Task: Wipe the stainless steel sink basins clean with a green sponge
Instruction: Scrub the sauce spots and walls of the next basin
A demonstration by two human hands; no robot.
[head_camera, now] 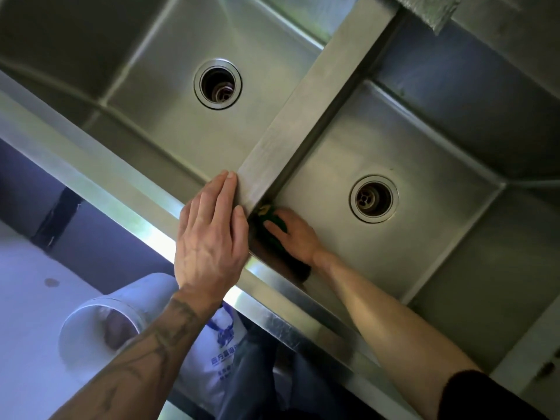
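Note:
I look down on a double stainless steel sink. The left basin [169,125] has a round drain [218,83] and the right basin [424,244] has its own drain [373,198]. My left hand [209,234] lies flat, fingers straight, on the front rim where the divider [306,116] meets it. My right hand [292,234] is down in the right basin's near left corner, holding the green sponge [266,221] against the steel. Most of the sponge is hidden by my fingers and the rim.
A grey cloth [430,10] hangs over the sink's back edge at the top right. Below the front rim [91,174], on the floor, stand a white bucket [100,328] and a white printed bag [224,344].

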